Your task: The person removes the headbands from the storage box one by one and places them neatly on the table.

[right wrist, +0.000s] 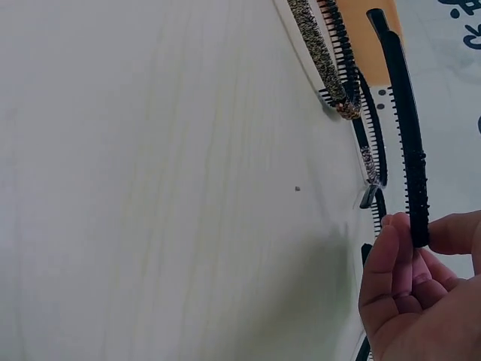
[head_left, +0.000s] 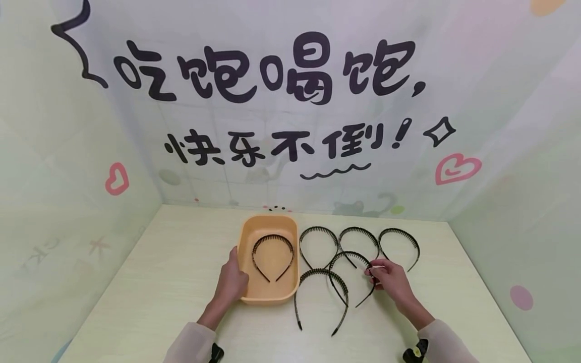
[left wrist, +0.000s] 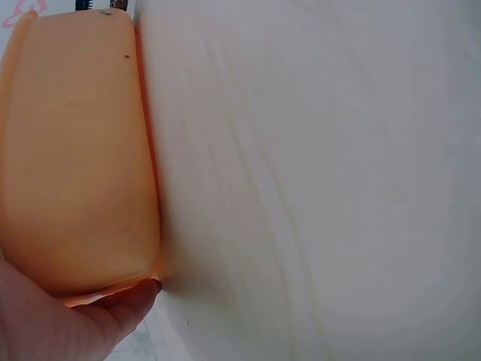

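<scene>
A light orange plastic tray [head_left: 272,293] stands on the table with one black toothed headband [head_left: 272,236] inside it. My left hand [head_left: 231,280] grips the tray's left side, thumb over the rim; the left wrist view shows curled fingers against the tray's outer wall [left wrist: 83,150]. Between thumb and fingers, my right hand [head_left: 391,280] pinches one side of another black headband [head_left: 351,253], right of the tray. In the right wrist view this headband [right wrist: 409,135] stands up from the fingertips, teeth facing left. It overlaps a front headband [head_left: 321,271] in the head view.
Along the back right of the tray lie three more black headbands, a left one [head_left: 318,228], a middle one [head_left: 358,229] and a right one [head_left: 399,230]. The pale wooden table [head_left: 172,282] meets printed fabric walls [head_left: 290,191] at the back and sides.
</scene>
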`<state>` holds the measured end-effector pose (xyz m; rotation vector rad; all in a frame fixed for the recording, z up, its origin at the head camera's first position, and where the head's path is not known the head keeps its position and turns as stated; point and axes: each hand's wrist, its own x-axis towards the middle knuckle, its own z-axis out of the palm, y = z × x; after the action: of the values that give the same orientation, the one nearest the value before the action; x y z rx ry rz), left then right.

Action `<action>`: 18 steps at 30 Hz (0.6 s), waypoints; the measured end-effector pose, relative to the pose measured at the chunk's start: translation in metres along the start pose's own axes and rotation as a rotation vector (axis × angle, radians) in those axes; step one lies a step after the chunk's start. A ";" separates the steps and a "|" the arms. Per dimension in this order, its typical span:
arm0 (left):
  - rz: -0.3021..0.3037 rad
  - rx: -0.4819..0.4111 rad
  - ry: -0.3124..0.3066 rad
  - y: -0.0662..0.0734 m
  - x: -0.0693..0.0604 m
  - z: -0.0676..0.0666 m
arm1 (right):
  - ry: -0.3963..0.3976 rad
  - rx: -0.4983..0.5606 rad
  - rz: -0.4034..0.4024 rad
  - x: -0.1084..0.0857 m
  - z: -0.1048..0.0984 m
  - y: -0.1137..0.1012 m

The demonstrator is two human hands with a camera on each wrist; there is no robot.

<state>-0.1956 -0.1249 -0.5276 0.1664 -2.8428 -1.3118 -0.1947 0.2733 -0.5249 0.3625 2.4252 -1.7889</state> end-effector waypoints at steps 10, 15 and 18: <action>-0.010 -0.008 -0.009 0.002 0.000 -0.001 | -0.025 -0.066 -0.015 -0.005 -0.014 0.009; -0.014 -0.004 -0.011 0.002 0.000 -0.002 | -0.036 -0.092 -0.019 -0.007 -0.020 0.013; -0.014 -0.005 -0.011 0.002 -0.001 -0.002 | -0.042 -0.108 -0.021 -0.007 -0.024 0.015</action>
<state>-0.1949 -0.1246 -0.5247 0.1803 -2.8527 -1.3268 -0.1822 0.2999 -0.5302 0.2863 2.4924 -1.6473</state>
